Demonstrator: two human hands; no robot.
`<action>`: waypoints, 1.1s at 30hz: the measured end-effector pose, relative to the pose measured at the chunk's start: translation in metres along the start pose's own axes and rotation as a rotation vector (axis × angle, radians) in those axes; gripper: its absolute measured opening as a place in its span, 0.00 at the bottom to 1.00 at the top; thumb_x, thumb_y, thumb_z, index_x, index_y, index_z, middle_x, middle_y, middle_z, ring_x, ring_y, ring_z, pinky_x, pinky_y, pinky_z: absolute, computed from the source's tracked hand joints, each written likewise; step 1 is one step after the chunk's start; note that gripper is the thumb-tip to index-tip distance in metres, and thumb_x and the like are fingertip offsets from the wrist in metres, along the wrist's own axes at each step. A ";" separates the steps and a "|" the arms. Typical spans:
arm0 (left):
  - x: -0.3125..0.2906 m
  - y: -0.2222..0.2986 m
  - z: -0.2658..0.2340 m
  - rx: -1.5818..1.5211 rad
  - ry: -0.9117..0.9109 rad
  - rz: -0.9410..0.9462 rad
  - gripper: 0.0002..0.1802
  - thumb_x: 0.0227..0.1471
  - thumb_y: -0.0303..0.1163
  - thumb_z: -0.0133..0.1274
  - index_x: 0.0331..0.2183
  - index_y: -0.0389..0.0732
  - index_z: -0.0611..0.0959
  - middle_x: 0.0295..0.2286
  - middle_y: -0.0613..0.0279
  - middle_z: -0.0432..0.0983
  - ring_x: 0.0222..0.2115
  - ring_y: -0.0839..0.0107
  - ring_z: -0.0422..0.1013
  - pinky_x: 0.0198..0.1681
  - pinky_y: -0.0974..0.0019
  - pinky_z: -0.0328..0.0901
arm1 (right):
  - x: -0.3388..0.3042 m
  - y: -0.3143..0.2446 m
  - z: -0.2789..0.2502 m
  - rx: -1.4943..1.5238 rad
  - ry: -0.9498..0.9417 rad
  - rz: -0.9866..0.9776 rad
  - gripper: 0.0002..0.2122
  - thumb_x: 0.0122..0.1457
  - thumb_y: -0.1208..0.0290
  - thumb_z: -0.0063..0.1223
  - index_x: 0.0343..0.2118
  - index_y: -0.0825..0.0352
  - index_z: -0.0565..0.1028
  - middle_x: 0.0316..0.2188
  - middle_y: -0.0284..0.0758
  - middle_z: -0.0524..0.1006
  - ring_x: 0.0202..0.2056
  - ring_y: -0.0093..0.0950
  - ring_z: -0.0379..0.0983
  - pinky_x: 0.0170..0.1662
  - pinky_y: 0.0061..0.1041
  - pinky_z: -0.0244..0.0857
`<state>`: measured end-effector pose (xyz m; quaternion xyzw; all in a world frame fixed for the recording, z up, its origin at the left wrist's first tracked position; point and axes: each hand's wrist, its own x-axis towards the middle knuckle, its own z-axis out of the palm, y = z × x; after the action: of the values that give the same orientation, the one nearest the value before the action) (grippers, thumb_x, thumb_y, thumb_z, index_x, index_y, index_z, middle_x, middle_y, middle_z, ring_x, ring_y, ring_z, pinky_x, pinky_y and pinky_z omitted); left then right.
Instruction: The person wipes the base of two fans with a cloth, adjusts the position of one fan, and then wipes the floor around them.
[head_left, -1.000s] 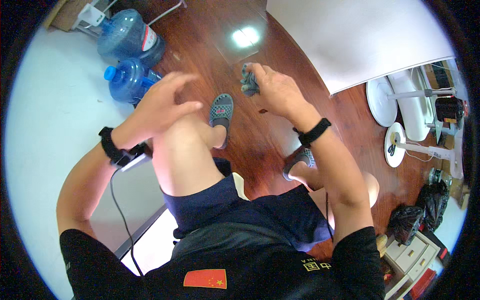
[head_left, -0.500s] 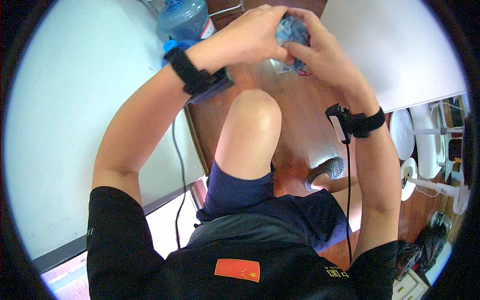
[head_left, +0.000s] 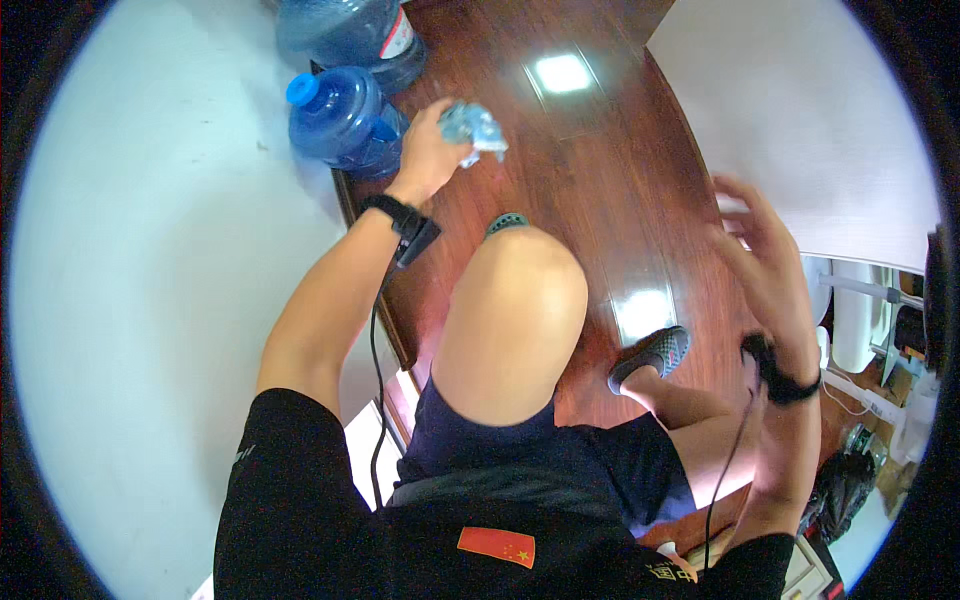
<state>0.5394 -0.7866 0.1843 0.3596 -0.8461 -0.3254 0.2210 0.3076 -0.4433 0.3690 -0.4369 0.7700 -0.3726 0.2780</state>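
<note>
My left hand (head_left: 432,150) is closed around a crumpled light-blue and white piece of thin plastic (head_left: 474,128), whose exact kind I cannot make out. It is held above the wooden floor, just right of a blue water jug (head_left: 345,118) with a blue cap. My right hand (head_left: 762,245), a little smeared by motion, holds nothing. Its fingers are spread in front of the white panel on the right. Each wrist wears a black strap with a small device and a cable.
Behind the capped jug stands a larger clear-blue water bottle (head_left: 355,40). A white wall (head_left: 150,250) runs down the left side. White stands and a black plastic bag (head_left: 845,490) are on the right. My bent knee (head_left: 520,310) rises between my arms, above the brown floor (head_left: 600,190).
Both hands were together on the crumpled plastic at the top. They have parted: the left carried it down and left, while the right let go and moved right and down.
</note>
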 end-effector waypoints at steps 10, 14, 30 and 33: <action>-0.023 -0.118 0.097 0.039 0.061 -0.233 0.44 0.38 0.27 0.68 0.58 0.37 0.71 0.52 0.46 0.70 0.53 0.49 0.69 0.58 0.55 0.64 | -0.077 0.049 -0.078 0.047 0.288 0.339 0.21 0.61 0.79 0.47 0.58 0.76 0.68 0.53 0.42 0.75 0.52 0.29 0.72 0.58 0.30 0.63; -0.035 -0.136 0.131 0.511 -0.136 -0.385 0.46 0.40 0.36 0.71 0.60 0.40 0.69 0.60 0.44 0.61 0.58 0.44 0.61 0.60 0.53 0.61 | -0.066 0.034 -0.051 0.049 0.613 0.196 0.24 0.64 0.64 0.51 0.56 0.79 0.69 0.53 0.48 0.74 0.50 0.35 0.72 0.57 0.34 0.63; 0.010 -0.150 0.185 0.573 -0.476 0.296 0.24 0.55 0.26 0.46 0.55 0.46 0.76 0.51 0.42 0.66 0.48 0.43 0.70 0.45 0.49 0.73 | -0.044 0.082 -0.051 -0.086 0.444 0.376 0.14 0.67 0.72 0.49 0.51 0.75 0.74 0.48 0.41 0.77 0.51 0.30 0.73 0.60 0.31 0.62; 0.019 -0.174 0.168 0.628 -0.369 0.081 0.20 0.58 0.26 0.44 0.52 0.43 0.75 0.46 0.43 0.69 0.46 0.43 0.70 0.45 0.48 0.72 | -0.029 0.070 -0.043 -0.137 0.431 0.409 0.15 0.66 0.68 0.51 0.48 0.76 0.75 0.44 0.41 0.77 0.46 0.29 0.72 0.52 0.26 0.63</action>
<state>0.5055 -0.8275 -0.0527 0.3115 -0.9439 -0.1003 -0.0438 0.2562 -0.3803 0.3388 -0.2014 0.9067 -0.3401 0.1473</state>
